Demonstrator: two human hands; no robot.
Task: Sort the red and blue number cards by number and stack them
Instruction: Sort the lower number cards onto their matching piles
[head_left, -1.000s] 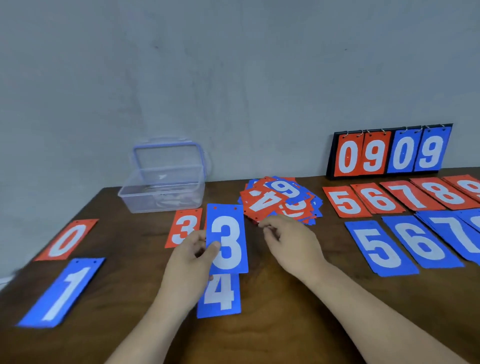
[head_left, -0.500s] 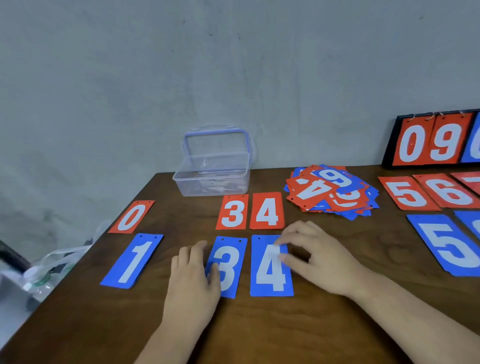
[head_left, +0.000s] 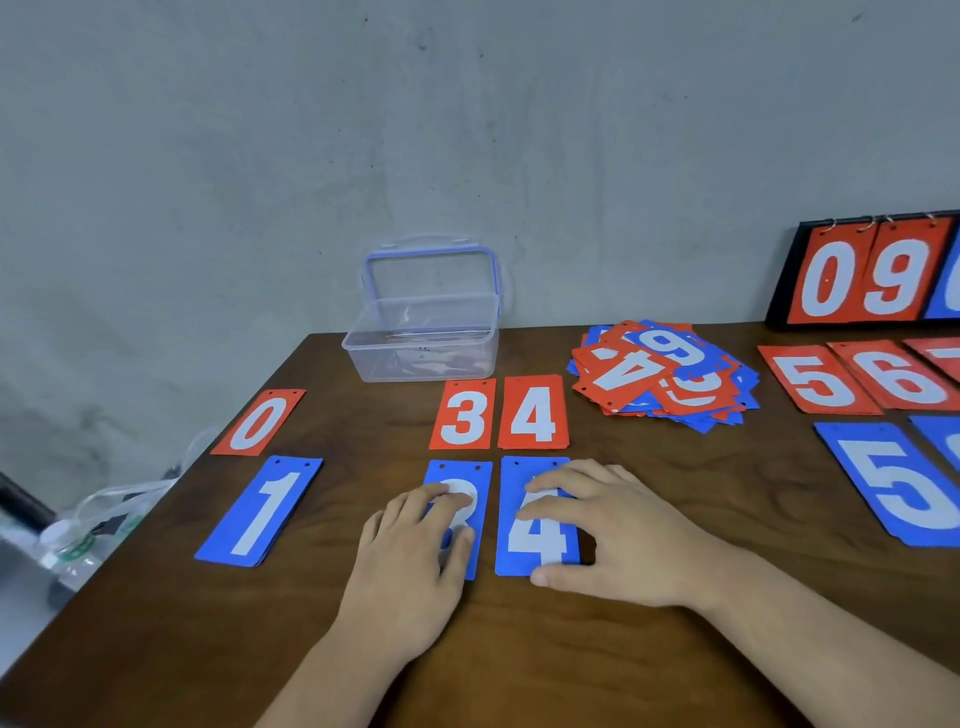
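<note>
Pressing down on two cards, my hands lie side by side without touching. My left hand (head_left: 410, 566) lies flat over most of the blue 3 card (head_left: 480, 473), so its digit barely shows. My right hand (head_left: 618, 540) rests with straight fingers across the top of the blue 4 card (head_left: 537, 543). Both cards lie on the worktop (head_left: 519, 670) in front of the clear box (head_left: 421, 345), with the red 3 card (head_left: 462, 421) and red 4 card (head_left: 533, 414) between them and the box. Right of the box sits the loose pile (head_left: 660, 374), most of its numbers buried. Farther right, the scoreboard (head_left: 872, 275) and blue 5 card (head_left: 893, 483) are cut off by the frame edge.
</note>
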